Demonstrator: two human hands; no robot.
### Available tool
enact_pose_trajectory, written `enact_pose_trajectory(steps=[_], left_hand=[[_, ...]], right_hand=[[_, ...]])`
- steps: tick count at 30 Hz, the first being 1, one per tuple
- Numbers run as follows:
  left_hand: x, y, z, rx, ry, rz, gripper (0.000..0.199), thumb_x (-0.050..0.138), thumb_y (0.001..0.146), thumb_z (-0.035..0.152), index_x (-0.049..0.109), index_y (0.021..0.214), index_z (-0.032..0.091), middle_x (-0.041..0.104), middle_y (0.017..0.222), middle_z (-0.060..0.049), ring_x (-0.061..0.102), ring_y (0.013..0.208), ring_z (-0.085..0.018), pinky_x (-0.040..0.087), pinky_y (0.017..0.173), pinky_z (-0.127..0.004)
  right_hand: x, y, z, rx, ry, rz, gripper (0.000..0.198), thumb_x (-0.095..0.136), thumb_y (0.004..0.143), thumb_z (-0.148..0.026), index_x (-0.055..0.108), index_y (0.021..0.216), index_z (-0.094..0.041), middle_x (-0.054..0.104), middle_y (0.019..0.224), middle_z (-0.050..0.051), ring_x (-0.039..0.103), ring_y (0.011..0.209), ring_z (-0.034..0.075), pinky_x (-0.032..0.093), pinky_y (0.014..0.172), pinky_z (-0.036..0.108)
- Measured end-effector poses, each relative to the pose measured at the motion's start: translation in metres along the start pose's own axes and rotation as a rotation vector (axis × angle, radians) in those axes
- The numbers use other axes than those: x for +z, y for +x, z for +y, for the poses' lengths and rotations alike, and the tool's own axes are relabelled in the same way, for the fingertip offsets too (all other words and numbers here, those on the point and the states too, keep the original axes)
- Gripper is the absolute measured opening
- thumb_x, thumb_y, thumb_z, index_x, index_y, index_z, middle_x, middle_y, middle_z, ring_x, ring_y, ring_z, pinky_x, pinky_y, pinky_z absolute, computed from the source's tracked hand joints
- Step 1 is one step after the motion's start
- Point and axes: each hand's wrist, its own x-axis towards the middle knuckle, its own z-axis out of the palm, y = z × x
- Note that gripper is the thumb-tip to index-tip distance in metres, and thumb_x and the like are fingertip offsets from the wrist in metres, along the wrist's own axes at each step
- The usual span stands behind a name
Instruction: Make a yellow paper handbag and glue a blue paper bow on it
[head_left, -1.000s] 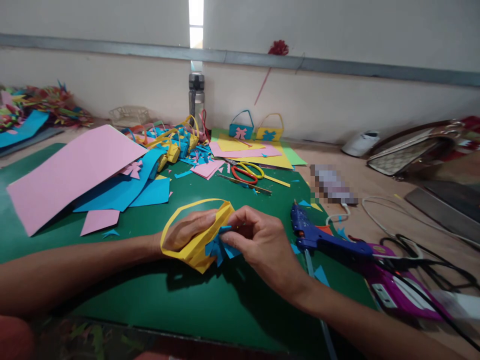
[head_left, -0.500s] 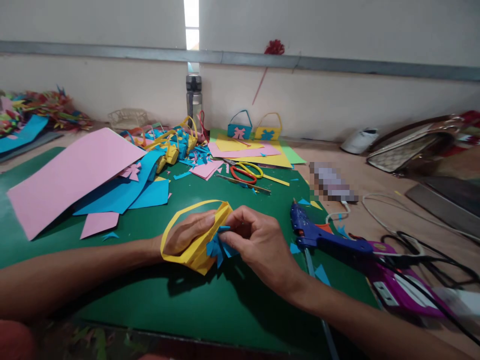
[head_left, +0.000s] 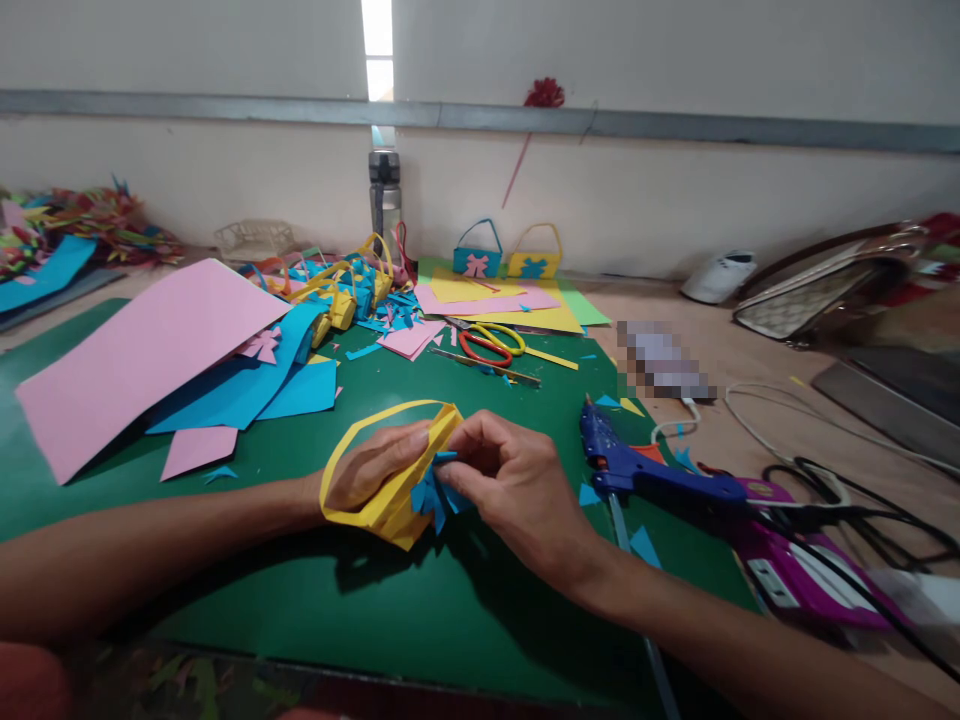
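A yellow paper handbag (head_left: 397, 505) with a looped paper handle is tilted above the green mat (head_left: 315, 610). My left hand (head_left: 375, 465) reaches through the handle loop and is closed on the bag from behind, the thumb along its upper side; some fingers are hidden. Against the bag's front sits a blue paper bow (head_left: 429, 497). My right hand (head_left: 517, 480) is closed, pinching the bow at its right side between thumb and fingers. A blue glue gun (head_left: 637, 470) lies to the right of my right hand, a glue stick sticking out of it.
Scissors (head_left: 491, 345) with red and yellow handles lie beyond my hands. Pink paper (head_left: 150, 350) and blue sheets (head_left: 247, 385) cover the left side. Two small paper bags, blue (head_left: 478, 262) and yellow (head_left: 534, 265), stand at the back. A purple power strip (head_left: 810, 580) and cables lie right.
Both hands keep the same hold on the bag and the bow. The view has shifted very slightly; nothing else visibly differs.
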Motion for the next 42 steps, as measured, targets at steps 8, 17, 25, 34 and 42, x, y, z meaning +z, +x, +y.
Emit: enact_pose_trajectory(steps=[8,17,25,34,42], left_hand=[[0.005,0.0,0.003,0.036,0.18,0.044,0.042,0.044,0.082,0.057,0.048,0.079,0.016,0.043,0.063,0.001,0.046,0.066,-0.015,0.038,0.06,-0.026],[0.005,0.001,0.0,0.038,0.138,0.057,0.042,0.046,0.081,0.056,0.052,0.088,0.015,0.046,0.068,-0.001,0.045,0.065,-0.015,0.037,0.059,-0.026],[0.004,0.0,-0.003,-0.006,-0.015,0.072,0.037,0.05,0.083,0.05,0.057,0.086,0.015,0.055,0.068,-0.002,0.05,0.058,-0.012,0.04,0.053,-0.022],[-0.016,0.01,-0.012,-0.336,-0.478,-0.035,0.051,0.053,0.076,0.06,0.06,0.089,0.011,0.065,0.066,-0.005,0.06,0.05,-0.016,0.049,0.046,-0.028],[-0.029,0.015,-0.012,-0.422,-0.59,-0.227,0.055,0.041,0.082,0.06,0.057,0.097,0.01,0.069,0.079,-0.012,0.065,0.058,-0.021,0.049,0.044,-0.029]], right_hand=[[0.0,0.001,0.001,-0.007,0.005,-0.013,0.013,0.057,0.068,-0.007,0.053,0.067,-0.019,0.053,0.059,-0.006,0.048,0.052,0.008,0.039,0.049,0.02],[0.0,0.0,0.0,-0.032,-0.076,0.0,0.013,0.059,0.069,-0.01,0.052,0.066,-0.02,0.052,0.058,-0.006,0.046,0.053,0.009,0.039,0.049,0.021],[-0.002,0.002,-0.001,-0.027,-0.257,-0.027,0.016,0.062,0.071,-0.015,0.048,0.065,-0.02,0.053,0.059,-0.005,0.047,0.054,0.011,0.037,0.052,0.023],[-0.017,0.006,-0.008,-0.169,-0.342,0.059,0.007,0.053,0.084,-0.021,0.056,0.078,-0.019,0.063,0.072,0.002,0.057,0.062,0.014,0.042,0.058,0.026],[-0.017,-0.001,0.006,-0.757,-0.444,0.144,0.011,0.049,0.085,-0.011,0.057,0.089,-0.017,0.066,0.078,0.004,0.061,0.075,0.017,0.047,0.074,0.033]])
